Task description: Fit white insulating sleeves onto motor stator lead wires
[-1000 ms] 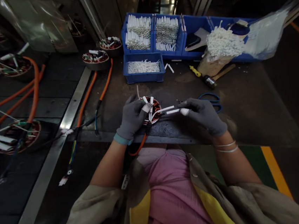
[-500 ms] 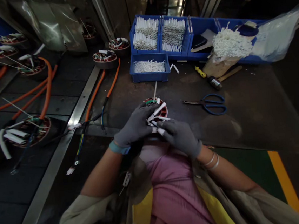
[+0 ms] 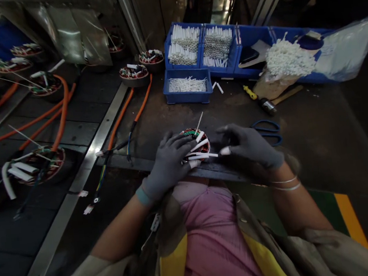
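Note:
A round motor stator with copper windings and white sleeves lies on the bench in front of me. My left hand, in a grey glove, grips its left side, fingers over the top and thumb at the near edge. Thin white sleeves stick out to the right beneath those fingers. A thin white stick rises from the far side. To the right of the stator is my right hand, thumb and fingers apart, holding nothing visible. It partly covers the blue-handled scissors.
Blue bins of white tubes line the back, with a small blue tray of thin white pieces before them. A yellow-handled tool and a hammer lie at right. More stators with orange cables stand at left.
My right hand has left the stator and moved right towards the scissors, its fingers spreading. My left hand has stayed at the stator. The view has shifted slightly.

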Available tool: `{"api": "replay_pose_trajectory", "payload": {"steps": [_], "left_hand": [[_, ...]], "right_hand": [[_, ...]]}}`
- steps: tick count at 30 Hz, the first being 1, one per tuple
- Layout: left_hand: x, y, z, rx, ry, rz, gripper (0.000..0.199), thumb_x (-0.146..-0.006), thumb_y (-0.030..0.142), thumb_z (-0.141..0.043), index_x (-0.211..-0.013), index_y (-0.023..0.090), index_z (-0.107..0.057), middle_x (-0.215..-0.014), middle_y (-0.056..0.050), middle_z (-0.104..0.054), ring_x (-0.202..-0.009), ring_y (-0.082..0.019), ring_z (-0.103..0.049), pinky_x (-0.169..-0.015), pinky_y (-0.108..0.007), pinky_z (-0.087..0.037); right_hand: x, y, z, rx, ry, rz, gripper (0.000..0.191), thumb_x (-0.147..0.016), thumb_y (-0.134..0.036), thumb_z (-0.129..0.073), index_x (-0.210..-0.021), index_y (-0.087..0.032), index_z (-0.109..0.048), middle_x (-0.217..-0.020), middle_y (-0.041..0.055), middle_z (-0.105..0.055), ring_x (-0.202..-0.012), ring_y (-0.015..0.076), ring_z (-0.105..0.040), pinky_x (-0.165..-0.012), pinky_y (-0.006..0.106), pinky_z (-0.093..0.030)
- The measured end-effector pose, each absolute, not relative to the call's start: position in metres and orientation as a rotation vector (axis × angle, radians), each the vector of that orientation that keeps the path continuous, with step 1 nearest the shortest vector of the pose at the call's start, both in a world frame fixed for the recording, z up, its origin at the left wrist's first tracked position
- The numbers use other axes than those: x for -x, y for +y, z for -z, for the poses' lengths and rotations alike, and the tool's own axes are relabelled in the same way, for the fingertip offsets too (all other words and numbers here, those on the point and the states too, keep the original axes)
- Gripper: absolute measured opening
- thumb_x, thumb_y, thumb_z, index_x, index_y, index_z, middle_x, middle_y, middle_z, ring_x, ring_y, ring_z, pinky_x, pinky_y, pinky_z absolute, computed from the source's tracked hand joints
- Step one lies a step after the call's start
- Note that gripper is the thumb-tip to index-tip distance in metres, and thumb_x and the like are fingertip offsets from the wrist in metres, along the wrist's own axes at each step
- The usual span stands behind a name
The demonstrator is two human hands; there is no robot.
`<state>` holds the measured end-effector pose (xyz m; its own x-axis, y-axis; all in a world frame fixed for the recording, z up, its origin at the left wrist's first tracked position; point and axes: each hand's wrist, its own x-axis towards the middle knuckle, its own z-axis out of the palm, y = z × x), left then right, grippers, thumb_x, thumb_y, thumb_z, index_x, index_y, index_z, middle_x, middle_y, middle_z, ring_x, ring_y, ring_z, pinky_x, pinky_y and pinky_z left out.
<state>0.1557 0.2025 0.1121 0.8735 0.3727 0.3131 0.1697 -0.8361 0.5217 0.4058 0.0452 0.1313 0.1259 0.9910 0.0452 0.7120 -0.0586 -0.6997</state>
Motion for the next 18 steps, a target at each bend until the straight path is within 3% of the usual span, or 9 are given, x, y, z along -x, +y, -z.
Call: {"api": "replay_pose_trajectory", "payload": {"steps": [3, 5, 8, 12, 14, 16, 18], "left_hand": [[-0.107, 0.179, -0.082, -2.364, 0.872, -0.818, 0.046, -0.092, 0.047, -0.074, -0.132, 0.024, -0.068, -0.134, -0.010, -0.072, -0.127, -0.030, -0.066, -0.110, -0.048, -0.052], [-0.073, 0.164, -0.055, -2.169, 1.185, -0.807, 0.036, -0.097, 0.044, -0.069, -0.125, 0.022, -0.069, -0.119, -0.009, -0.075, -0.108, -0.026, -0.072, -0.095, -0.040, -0.059], [-0.039, 0.147, -0.017, -2.079, 1.299, -0.628, 0.035, -0.094, 0.043, -0.069, -0.119, 0.019, -0.070, -0.117, -0.011, -0.074, -0.108, -0.028, -0.070, -0.097, -0.043, -0.058], [-0.033, 0.143, 0.014, -1.999, 1.300, -0.446, 0.032, -0.090, 0.039, -0.068, -0.110, 0.016, -0.072, -0.114, -0.014, -0.076, -0.104, -0.029, -0.071, -0.093, -0.044, -0.058], [-0.033, 0.147, 0.012, -1.980, 1.338, -0.453, 0.023, -0.093, 0.037, -0.063, -0.095, 0.017, -0.073, -0.097, -0.010, -0.078, -0.088, -0.025, -0.073, -0.081, -0.037, -0.059], [-0.030, 0.158, -0.006, -1.966, 1.409, -0.488, 0.027, -0.098, 0.037, -0.056, -0.083, 0.018, -0.069, -0.080, -0.006, -0.075, -0.073, -0.021, -0.070, -0.069, -0.032, -0.056], [-0.026, 0.178, -0.041, -1.944, 1.510, -0.555, 0.035, -0.104, 0.039, -0.048, -0.083, 0.019, -0.067, -0.071, -0.005, -0.070, -0.065, -0.020, -0.067, -0.064, -0.032, -0.053]], "right_hand": [[-0.414, 0.055, -0.139, 1.926, -1.943, -0.387, 0.086, -0.082, -0.022, -0.082, -0.160, -0.024, -0.047, -0.153, 0.0148, -0.058, -0.129, 0.0360, -0.064, -0.104, 0.046, -0.056], [-0.403, 0.066, -0.142, 1.863, -2.106, -0.355, 0.083, -0.087, -0.014, -0.073, -0.163, -0.025, -0.042, -0.162, 0.0148, -0.049, -0.135, 0.0350, -0.061, -0.108, 0.046, -0.055], [-0.382, 0.082, -0.147, 1.717, -2.285, -0.412, 0.071, -0.095, -0.011, -0.061, -0.162, -0.027, -0.044, -0.160, 0.0141, -0.052, -0.134, 0.0326, -0.063, -0.108, 0.045, -0.055], [-0.376, 0.094, -0.150, 1.678, -2.398, -0.488, 0.062, -0.097, -0.019, -0.063, -0.157, -0.029, -0.051, -0.156, 0.0143, -0.056, -0.120, 0.0339, -0.071, -0.097, 0.046, -0.060], [-0.377, 0.096, -0.150, 1.687, -2.394, -0.510, 0.060, -0.095, -0.021, -0.066, -0.153, -0.028, -0.055, -0.154, 0.0139, -0.057, -0.112, 0.0330, -0.073, -0.092, 0.045, -0.061], [-0.372, 0.092, -0.148, 1.726, -2.354, -0.521, 0.059, -0.092, -0.019, -0.069, -0.149, -0.027, -0.058, -0.151, 0.0142, -0.059, -0.107, 0.0317, -0.075, -0.089, 0.042, -0.061], [-0.356, 0.086, -0.146, 1.833, -2.267, -0.509, 0.058, -0.090, -0.021, -0.071, -0.147, -0.024, -0.060, -0.148, 0.0162, -0.060, -0.104, 0.0321, -0.075, -0.085, 0.041, -0.061]]}}
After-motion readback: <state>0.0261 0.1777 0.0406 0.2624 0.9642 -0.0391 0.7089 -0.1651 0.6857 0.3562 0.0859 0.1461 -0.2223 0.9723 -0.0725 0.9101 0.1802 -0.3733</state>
